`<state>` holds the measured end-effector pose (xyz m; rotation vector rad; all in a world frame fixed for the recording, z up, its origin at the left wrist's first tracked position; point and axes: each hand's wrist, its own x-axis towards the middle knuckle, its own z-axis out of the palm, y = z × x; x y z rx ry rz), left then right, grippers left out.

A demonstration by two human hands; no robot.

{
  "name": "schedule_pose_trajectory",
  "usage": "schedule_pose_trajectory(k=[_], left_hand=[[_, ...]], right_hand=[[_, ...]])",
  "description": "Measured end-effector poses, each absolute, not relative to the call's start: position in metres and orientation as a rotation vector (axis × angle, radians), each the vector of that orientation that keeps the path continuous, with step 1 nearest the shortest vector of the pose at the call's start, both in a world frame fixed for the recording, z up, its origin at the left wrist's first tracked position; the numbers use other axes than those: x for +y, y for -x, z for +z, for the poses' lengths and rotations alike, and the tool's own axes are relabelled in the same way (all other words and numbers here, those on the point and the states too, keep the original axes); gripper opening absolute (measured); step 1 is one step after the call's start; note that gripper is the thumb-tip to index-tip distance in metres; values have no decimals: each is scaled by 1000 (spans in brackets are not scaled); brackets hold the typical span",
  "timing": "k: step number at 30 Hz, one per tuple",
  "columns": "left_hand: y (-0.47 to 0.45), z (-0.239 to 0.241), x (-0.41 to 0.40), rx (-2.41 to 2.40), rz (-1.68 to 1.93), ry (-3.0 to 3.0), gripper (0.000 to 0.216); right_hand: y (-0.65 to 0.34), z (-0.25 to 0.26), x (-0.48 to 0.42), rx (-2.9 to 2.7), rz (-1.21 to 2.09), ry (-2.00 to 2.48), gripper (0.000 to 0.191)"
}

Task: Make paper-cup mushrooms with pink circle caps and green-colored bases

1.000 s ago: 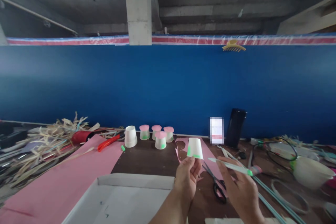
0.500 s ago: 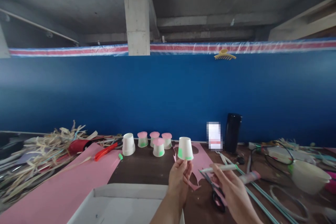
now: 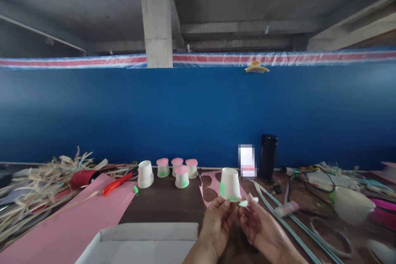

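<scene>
My left hand (image 3: 218, 223) grips an upside-down white paper cup (image 3: 230, 182) by its lower rim. Green colour covers a patch on the cup's left side and runs along the rim. In my right hand (image 3: 258, 226) is a green marker (image 3: 248, 202), its uncapped tip close to the rim at the cup's right; I cannot tell whether it touches. Several small cups with pink paper tops and green patches, one of them a front cup (image 3: 182, 177), stand on the table. Left of them sits a stack of plain white cups (image 3: 145, 174), beside a green marker cap (image 3: 135, 189).
Pink paper (image 3: 74, 222) and red-handled scissors or pliers (image 3: 116, 184) lie left, near straw-like strips (image 3: 58, 173). A white box (image 3: 148, 231) is in front. Cut pink paper (image 3: 206, 187), a phone (image 3: 247, 161), a black bottle (image 3: 268, 156) and a glue stick (image 3: 287, 208) are also about.
My right hand has brought the marker left to the cup's rim. The head view has shifted slightly right. The cup stays in my left hand.
</scene>
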<state>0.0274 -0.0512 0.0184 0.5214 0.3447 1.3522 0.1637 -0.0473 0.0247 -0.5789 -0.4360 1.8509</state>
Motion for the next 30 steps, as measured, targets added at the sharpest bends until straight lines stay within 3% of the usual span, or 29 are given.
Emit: schedule_pose_trajectory(k=[12, 16, 22, 30], left_hand=[[-36, 31, -64, 298, 1297, -563, 19], [-38, 33, -68, 234, 1257, -522, 30], [-40, 41, -72, 171, 1214, -397, 65], [-40, 45, -73, 152, 1249, -363, 64]], right_hand=[[-166, 20, -44, -332, 1884, 477, 9], [-165, 22, -43, -317, 1922, 405, 12], [-164, 26, -44, -220, 1922, 334, 13], [-167, 23, -43, -233, 1960, 342, 12]])
